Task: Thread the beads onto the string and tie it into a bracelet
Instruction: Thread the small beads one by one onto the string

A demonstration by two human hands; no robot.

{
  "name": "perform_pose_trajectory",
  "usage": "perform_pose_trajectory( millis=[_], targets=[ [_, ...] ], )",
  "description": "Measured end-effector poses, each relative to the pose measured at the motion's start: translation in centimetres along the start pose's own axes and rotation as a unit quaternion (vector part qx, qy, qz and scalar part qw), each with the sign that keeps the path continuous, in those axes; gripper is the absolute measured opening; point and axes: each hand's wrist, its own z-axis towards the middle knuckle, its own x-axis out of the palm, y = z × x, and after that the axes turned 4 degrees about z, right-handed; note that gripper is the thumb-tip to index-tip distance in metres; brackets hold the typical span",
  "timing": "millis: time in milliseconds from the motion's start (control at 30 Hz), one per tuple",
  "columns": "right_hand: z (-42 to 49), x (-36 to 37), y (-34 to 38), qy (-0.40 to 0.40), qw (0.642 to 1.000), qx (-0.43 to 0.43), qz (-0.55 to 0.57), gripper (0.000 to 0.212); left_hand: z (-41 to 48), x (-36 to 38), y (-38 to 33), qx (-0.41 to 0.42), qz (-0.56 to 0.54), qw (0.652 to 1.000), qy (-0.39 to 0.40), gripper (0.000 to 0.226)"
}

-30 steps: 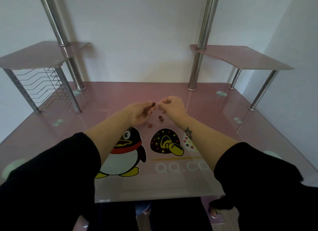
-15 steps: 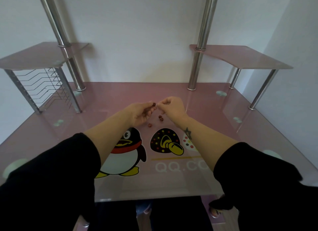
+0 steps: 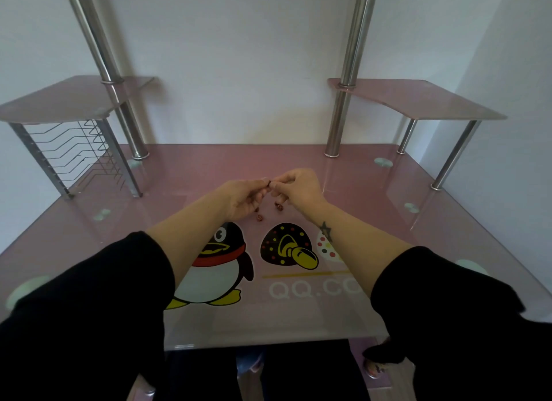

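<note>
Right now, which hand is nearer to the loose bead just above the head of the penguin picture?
Left. The left hand is just behind and left of the loose bead; the right hand is farther off, behind and to its right.

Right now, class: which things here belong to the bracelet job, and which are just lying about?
Job: held bead, loose beads, left hand, right hand. The string is too thin to see.
Lying about: wire rack, side shelves, penguin picture.

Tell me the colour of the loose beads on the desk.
Dark red beads, clearest in the head view.
</note>
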Motion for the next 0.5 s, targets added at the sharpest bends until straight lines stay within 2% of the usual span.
perform_pose_trajectory(
  millis=[267,500],
  targets=[
    [-0.13,-0.05,0.25,0.037,0.999,-0.01,0.022,0.028,-0.36,-0.05,-0.11,-0.012,-0.01,1.0,0.0,0.007],
    [-0.2,-0.12,0.42,0.053,0.998,-0.016,0.023,0.021,-0.37,-0.05,-0.2,-0.01,-0.002,1.0,-0.007,0.005]
  ],
)
